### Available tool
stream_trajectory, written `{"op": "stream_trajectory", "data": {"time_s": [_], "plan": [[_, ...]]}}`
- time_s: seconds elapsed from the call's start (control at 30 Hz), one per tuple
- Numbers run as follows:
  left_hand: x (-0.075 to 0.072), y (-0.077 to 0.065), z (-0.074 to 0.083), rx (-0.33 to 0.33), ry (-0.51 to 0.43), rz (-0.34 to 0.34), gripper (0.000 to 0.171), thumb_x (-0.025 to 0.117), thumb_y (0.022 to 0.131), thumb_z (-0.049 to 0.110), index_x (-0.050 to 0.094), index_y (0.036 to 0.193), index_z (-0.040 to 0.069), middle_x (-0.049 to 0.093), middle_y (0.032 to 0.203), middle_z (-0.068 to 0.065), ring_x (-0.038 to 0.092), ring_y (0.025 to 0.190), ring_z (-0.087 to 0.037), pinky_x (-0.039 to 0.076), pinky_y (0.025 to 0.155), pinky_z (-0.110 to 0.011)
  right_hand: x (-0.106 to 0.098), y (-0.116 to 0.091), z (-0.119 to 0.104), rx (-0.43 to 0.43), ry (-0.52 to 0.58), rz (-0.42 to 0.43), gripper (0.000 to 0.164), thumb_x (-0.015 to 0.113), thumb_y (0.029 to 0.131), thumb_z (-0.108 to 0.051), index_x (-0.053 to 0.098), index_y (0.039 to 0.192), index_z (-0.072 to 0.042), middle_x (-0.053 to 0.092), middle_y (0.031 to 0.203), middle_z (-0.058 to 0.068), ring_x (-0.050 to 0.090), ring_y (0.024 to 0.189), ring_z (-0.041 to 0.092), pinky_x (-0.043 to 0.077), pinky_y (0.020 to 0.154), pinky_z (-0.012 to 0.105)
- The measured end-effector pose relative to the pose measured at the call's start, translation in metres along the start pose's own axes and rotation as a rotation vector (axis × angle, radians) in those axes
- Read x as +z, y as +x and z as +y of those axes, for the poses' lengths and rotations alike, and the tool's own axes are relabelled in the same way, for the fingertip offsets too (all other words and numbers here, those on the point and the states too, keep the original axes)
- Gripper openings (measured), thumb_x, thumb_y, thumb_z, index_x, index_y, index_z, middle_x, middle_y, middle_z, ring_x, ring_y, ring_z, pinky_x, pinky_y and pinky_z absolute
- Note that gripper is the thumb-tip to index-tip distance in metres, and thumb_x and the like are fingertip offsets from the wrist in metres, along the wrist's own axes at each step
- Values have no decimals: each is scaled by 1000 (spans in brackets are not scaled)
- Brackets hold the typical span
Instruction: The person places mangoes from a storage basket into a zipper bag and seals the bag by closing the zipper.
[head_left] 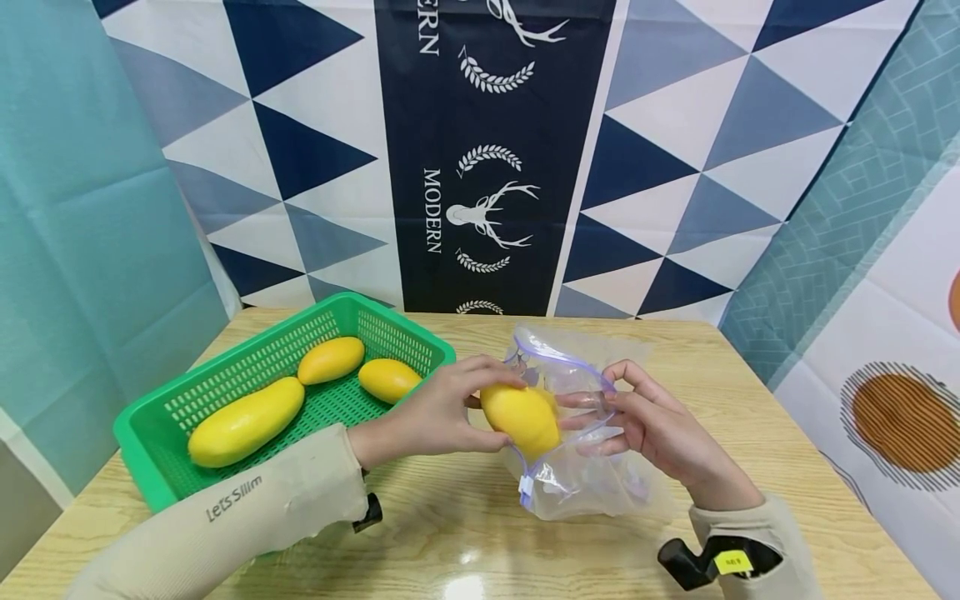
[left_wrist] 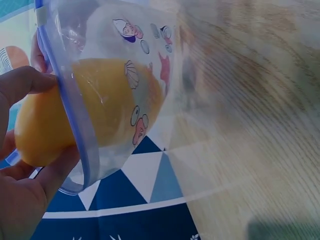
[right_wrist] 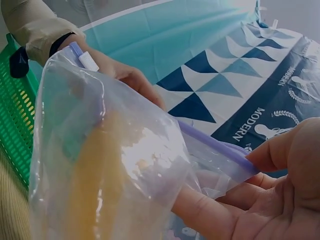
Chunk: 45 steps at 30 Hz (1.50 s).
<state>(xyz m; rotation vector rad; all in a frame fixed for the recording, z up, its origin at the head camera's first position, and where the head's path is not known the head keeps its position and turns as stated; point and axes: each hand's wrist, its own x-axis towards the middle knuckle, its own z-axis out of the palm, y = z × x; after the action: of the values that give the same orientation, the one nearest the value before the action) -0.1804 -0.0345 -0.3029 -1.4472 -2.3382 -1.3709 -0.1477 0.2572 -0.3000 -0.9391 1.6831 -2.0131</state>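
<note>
My left hand (head_left: 446, 408) grips a yellow mango (head_left: 517, 417) between thumb and fingers, at the mouth of a clear zip bag (head_left: 585, 487). In the left wrist view, the far part of the mango lies inside the bag, behind its printed sea figures. The near end, under the left fingers, is outside the purple zip strip (left_wrist: 75, 120). My right hand (head_left: 660, 433) pinches the zip edge on the right side with thumb and forefinger. Its other fingers are spread along the bag, seen through the film. A white slider (right_wrist: 89, 61) sits at one end of the zip.
On the left of the wooden table (head_left: 442, 517) stands a green plastic basket (head_left: 247, 367). It holds a long yellow fruit (head_left: 243, 421) and two smaller yellow mangoes, one farther back (head_left: 330, 360) and one beside the right wall (head_left: 388, 380). Patterned cloth (head_left: 480, 125) hangs behind the table.
</note>
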Motion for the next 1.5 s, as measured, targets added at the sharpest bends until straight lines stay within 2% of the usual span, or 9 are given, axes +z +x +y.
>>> {"op": "stream_trajectory", "data": {"time_s": [0.23, 0.33, 0.57, 0.67, 0.73, 0.93, 1.07, 1.37, 1.5], "plan": [[2, 4, 1, -67, 26, -103, 51, 81, 78, 7, 64, 127, 5, 59, 130, -8, 60, 111, -20, 54, 82, -20, 1, 1, 3, -32, 54, -45, 25, 19, 108, -1, 40, 116, -11, 61, 135, 15, 62, 118, 32, 57, 83, 39], [3, 5, 1, -57, 21, -144, 50, 79, 80, 5, 63, 128, 2, 57, 132, -11, 60, 111, -21, 54, 83, -20, 2, 1, 4, -37, 72, -50, 25, 18, 107, -1, 40, 116, -10, 60, 135, 15, 62, 118, 32, 57, 83, 39], [8, 8, -2, 31, 54, -192, 51, 76, 82, 4, 61, 130, -1, 54, 132, -15, 58, 105, -20, 53, 82, -18, 2, 1, 3, -63, 100, -70, 27, 16, 107, 0, 39, 116, -11, 59, 136, 16, 61, 118, 32, 57, 82, 36], [11, 8, -4, 57, 76, -183, 51, 77, 83, 3, 60, 130, -2, 54, 132, -15, 58, 105, -21, 54, 81, -20, 1, 1, 3, -85, 133, -90, 29, 14, 107, 1, 39, 116, -11, 58, 138, 17, 60, 120, 33, 57, 82, 35], [12, 8, -5, 85, 104, -162, 50, 77, 83, 3, 60, 130, -2, 55, 131, -15, 58, 107, -23, 53, 85, -20, 1, 1, 2, -96, 149, -99, 31, 13, 107, 1, 39, 116, -11, 57, 139, 18, 60, 121, 33, 57, 83, 35], [15, 8, -4, 171, 176, -70, 41, 76, 81, -1, 64, 120, -3, 58, 128, -14, 57, 118, -27, 49, 92, -18, 1, 1, 1, -79, 123, -52, 27, 16, 107, 0, 40, 116, -10, 59, 137, 17, 61, 119, 33, 57, 83, 36], [16, 8, -2, 200, 219, -36, 35, 76, 81, -3, 66, 115, -2, 58, 127, -14, 57, 120, -27, 48, 93, -17, 1, 1, 1, -76, 127, -45, 27, 16, 107, -1, 40, 116, -10, 59, 136, 17, 61, 119, 33, 56, 84, 37], [13, 9, 1, 260, 265, -13, 35, 76, 82, -3, 67, 116, 0, 61, 121, -11, 60, 112, -21, 46, 96, -17, 0, 2, 3, -82, 138, -51, 31, 15, 107, 0, 40, 118, -12, 57, 138, 17, 59, 121, 33, 55, 86, 42], [11, 11, 3, 288, 248, 2, 34, 75, 82, -4, 67, 115, 1, 63, 118, -10, 61, 109, -19, 47, 94, -16, -1, 2, 2, -72, 143, -44, 29, 15, 108, -1, 40, 119, -12, 57, 138, 17, 59, 121, 32, 55, 86, 43]]}}
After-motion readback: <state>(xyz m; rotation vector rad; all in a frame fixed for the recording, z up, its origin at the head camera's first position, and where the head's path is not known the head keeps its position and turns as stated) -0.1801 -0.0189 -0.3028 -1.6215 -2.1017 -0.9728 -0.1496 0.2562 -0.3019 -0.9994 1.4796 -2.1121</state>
